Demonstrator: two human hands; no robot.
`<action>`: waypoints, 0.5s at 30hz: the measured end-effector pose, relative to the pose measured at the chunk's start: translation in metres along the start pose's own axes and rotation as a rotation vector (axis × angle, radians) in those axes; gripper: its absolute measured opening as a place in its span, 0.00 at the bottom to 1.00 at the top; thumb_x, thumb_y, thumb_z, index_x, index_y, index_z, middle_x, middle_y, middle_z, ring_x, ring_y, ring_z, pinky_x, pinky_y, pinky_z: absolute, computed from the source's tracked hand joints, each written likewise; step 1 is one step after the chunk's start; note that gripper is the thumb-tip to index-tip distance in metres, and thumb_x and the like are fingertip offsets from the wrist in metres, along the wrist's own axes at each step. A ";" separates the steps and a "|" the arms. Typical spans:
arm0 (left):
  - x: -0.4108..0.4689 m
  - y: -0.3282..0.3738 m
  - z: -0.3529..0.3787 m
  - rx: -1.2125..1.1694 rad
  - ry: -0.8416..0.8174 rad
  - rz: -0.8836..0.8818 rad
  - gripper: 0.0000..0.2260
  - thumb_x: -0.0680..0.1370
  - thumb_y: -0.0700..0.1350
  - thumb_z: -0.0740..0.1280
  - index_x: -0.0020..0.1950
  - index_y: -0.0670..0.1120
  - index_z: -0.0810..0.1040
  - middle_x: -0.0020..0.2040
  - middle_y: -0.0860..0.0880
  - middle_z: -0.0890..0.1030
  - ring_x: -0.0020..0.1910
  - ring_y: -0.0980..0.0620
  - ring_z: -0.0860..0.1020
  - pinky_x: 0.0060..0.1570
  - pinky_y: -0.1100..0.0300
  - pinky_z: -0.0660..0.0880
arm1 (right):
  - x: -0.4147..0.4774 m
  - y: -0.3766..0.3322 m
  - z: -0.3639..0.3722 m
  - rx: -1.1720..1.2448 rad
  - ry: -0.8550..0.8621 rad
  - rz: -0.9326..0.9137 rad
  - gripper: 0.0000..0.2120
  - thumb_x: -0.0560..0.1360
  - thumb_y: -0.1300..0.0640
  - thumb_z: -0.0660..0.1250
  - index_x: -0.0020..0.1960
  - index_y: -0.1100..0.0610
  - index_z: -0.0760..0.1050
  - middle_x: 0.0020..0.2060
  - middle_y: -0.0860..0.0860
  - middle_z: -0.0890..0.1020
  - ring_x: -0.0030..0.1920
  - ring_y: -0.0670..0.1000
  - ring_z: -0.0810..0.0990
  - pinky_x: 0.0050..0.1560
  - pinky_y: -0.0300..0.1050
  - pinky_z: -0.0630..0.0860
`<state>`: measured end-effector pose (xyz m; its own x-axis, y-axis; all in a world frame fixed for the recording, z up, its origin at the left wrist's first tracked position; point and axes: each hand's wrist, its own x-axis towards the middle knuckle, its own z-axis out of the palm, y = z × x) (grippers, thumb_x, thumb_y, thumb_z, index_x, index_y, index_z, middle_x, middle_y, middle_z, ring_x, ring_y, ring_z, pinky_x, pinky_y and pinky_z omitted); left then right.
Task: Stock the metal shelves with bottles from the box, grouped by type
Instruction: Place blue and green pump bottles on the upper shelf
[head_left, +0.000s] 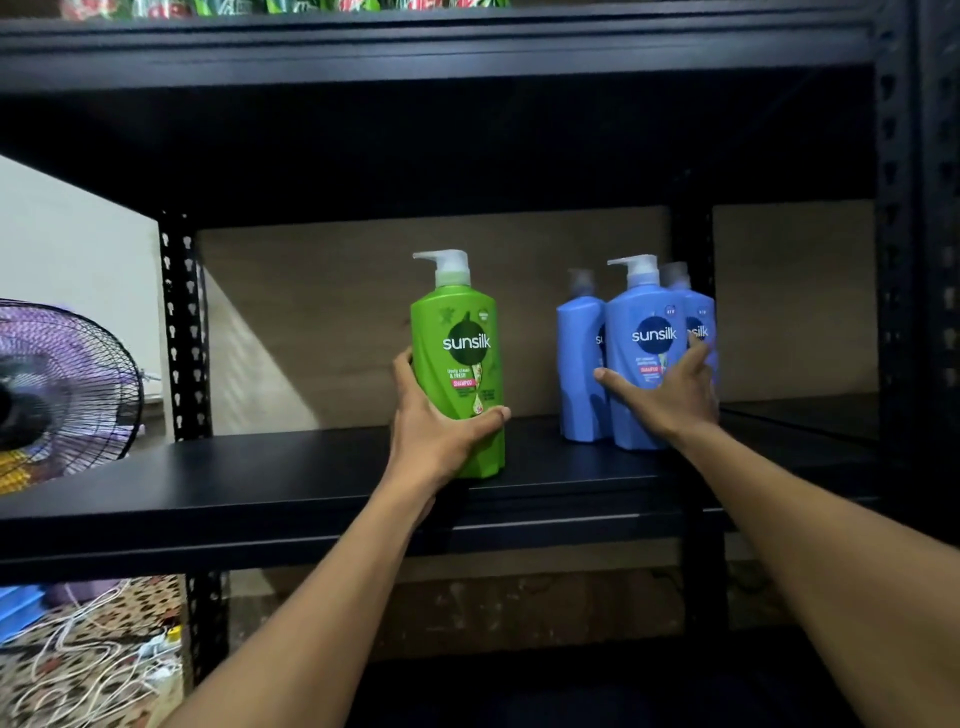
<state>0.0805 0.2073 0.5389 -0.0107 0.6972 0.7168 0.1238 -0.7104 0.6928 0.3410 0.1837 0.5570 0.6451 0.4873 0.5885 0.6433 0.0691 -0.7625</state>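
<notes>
At the centre of the frame, on the black shelf (260, 483), the left hand (436, 436) grips the green bottle (457, 338) low down, thumb across its front and fingers curled round its left side. The bottle stands upright near the front edge, apart from the blue ones. At centre right the right hand (670, 395) lies spread, fingers straight and wide, against the front blue bottle (644, 322), which stands touching two rear bottles (579, 338) of the same blue.

The step looks like giving green its own spot while steadying the blue group. To do it well, keep the grip low so the bottle stays upright, slide it back from the edge, and leave a gap so the types stay apart. The right hand should press lightly, lest the rear bottles tip.

The box is out of view. The packs (291, 6) at the upper edge are cut off. The rear bottles' labels are mostly hidden, as are the left fingertips behind the green bottle
</notes>
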 end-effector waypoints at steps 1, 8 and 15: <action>0.000 0.001 0.000 0.002 0.000 -0.004 0.44 0.63 0.44 0.85 0.69 0.59 0.61 0.56 0.59 0.79 0.53 0.60 0.79 0.59 0.52 0.79 | -0.001 0.001 0.000 -0.019 -0.024 0.007 0.57 0.63 0.32 0.77 0.77 0.54 0.49 0.74 0.60 0.63 0.73 0.64 0.62 0.71 0.60 0.64; 0.003 -0.003 -0.004 0.005 -0.070 -0.023 0.44 0.64 0.48 0.84 0.69 0.58 0.59 0.59 0.57 0.79 0.56 0.60 0.79 0.59 0.56 0.77 | -0.033 -0.010 -0.001 -0.337 0.122 -0.116 0.57 0.61 0.35 0.78 0.77 0.50 0.48 0.70 0.59 0.58 0.68 0.62 0.61 0.62 0.63 0.67; 0.034 -0.023 -0.012 0.224 -0.182 -0.225 0.46 0.50 0.70 0.77 0.58 0.58 0.56 0.65 0.49 0.70 0.67 0.46 0.72 0.68 0.45 0.74 | -0.057 -0.026 0.012 -0.271 0.047 -0.724 0.30 0.68 0.53 0.75 0.64 0.50 0.64 0.58 0.53 0.65 0.58 0.57 0.68 0.54 0.57 0.75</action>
<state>0.0650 0.2457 0.5482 0.1117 0.8538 0.5084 0.3527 -0.5124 0.7830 0.2826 0.1646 0.5404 0.0385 0.3640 0.9306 0.9859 0.1376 -0.0946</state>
